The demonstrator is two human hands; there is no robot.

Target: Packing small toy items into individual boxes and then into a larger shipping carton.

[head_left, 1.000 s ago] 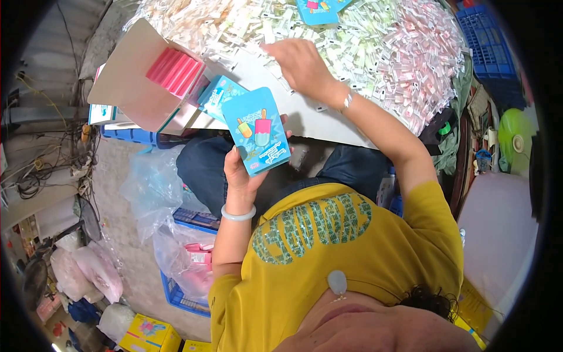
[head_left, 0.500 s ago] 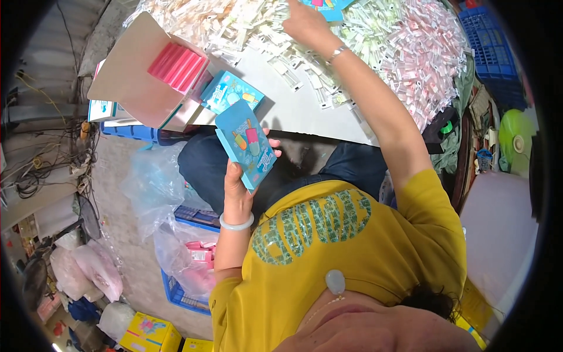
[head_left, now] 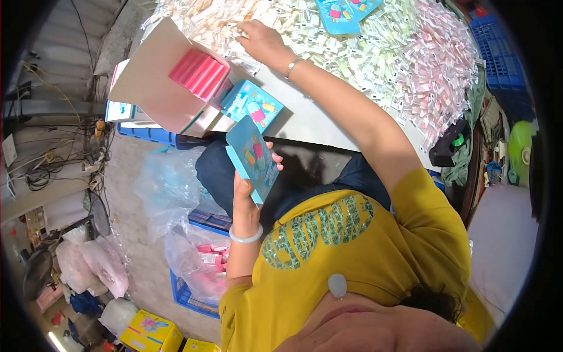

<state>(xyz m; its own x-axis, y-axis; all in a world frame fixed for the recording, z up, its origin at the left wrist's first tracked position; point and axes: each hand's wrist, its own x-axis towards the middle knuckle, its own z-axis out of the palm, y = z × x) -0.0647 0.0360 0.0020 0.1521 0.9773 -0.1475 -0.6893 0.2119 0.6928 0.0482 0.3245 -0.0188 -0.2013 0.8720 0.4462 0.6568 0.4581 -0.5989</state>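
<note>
My left hand (head_left: 244,205) grips a thin blue cardboard box (head_left: 255,161) with ice pops printed on it, held tilted above my lap. The box's top flap stands up, and my thumb presses the near side while fingertips show past its right edge. At the far side of the table, my right hand (head_left: 267,47) reaches into a heap of small clear-wrapped pieces (head_left: 293,29). Its fingertips are bent together among them; what they hold, if anything, is too small to make out. A closed blue box (head_left: 252,105) lies on the table near my left hand.
A large white carton (head_left: 149,85) with bright pink packs (head_left: 199,73) inside stands open at the table's left. Blue printed packaging (head_left: 343,20) rests on the heap. Below left are a blue crate (head_left: 193,296) with pink packs, plastic bags and a yellow box (head_left: 151,331).
My right hand has moved left across the heap, away from the blue packaging. The blue box in my left hand has turned more edge-on. The whole view has shifted slightly.
</note>
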